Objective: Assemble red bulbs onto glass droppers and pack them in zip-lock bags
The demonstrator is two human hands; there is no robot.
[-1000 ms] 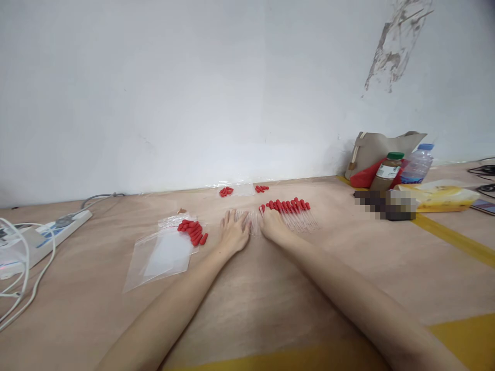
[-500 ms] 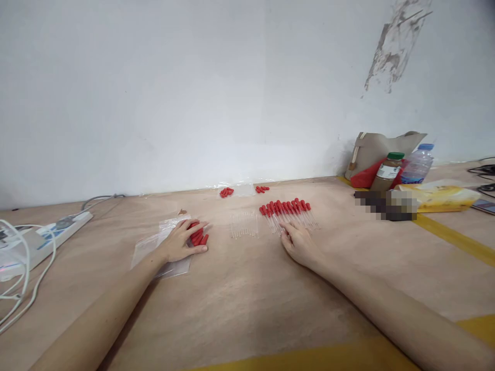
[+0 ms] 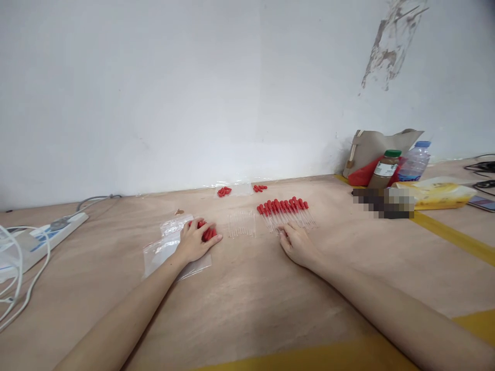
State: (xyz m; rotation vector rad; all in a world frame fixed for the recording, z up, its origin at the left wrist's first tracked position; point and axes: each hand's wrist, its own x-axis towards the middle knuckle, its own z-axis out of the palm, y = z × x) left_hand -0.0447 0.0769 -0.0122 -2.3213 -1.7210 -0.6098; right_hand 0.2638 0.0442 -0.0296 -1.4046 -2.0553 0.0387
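Loose red bulbs point(image 3: 209, 234) lie in a pile on flat clear plastic bags point(image 3: 154, 256), left of center on a brown-covered work surface point(image 3: 240, 309), as a person's left hand point(image 3: 194, 240) arches over them, fingers apart and touching the pile. Just to the right, slim clear tubes point(image 3: 242, 225) rest side by side, and beyond them lies a slanted row of red-topped droppers point(image 3: 284, 207), bulbs toward the wall point(image 3: 174, 93). The right hand point(image 3: 296, 245) rests at the droppers' near ends, its fingers curled close together; whether they pinch a tube cannot be told. Near the wall, two small clusters of red bulbs point(image 3: 224, 191) flank a clear sheet point(image 3: 242, 189). At far left sits a white power strip point(image 3: 71, 226); at right, a green-capped bottle point(image 3: 382, 172) and a blue-capped bottle point(image 3: 415, 161) stand before a gray bag point(image 3: 371, 145), with a yellow packet point(image 3: 444, 195) nearby.
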